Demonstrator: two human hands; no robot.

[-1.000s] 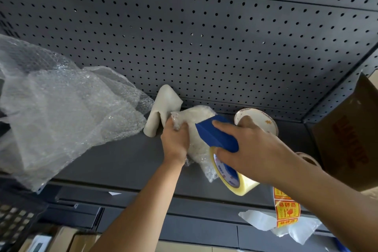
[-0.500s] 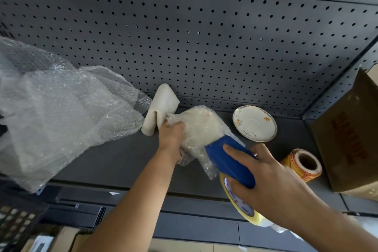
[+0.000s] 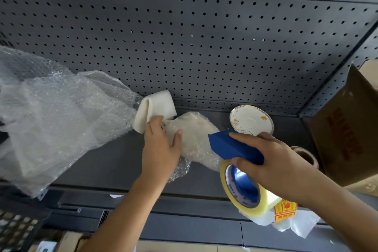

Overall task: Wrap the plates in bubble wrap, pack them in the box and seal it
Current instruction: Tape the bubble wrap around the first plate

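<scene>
A plate wrapped in bubble wrap (image 3: 196,139) lies on the dark shelf (image 3: 106,161). My left hand (image 3: 161,145) presses flat on its left side, fingers spread. My right hand (image 3: 272,161) grips a blue tape dispenser (image 3: 231,146) carrying a roll of clear tape (image 3: 243,190), its front end touching the bundle's right edge. A bare white plate (image 3: 251,120) with orange flowers lies behind the dispenser. The brown cardboard box (image 3: 347,135) stands at the right.
A large loose sheet of bubble wrap (image 3: 51,112) covers the shelf's left. A folded white foam sheet (image 3: 155,108) leans on the pegboard wall. A label roll (image 3: 306,155) sits by the box; yellow stickers (image 3: 285,208) hang at the front edge.
My left hand has flattened on top of the bundle instead of clutching its edge. My right hand brought the dispenser back up against the bundle's right side.
</scene>
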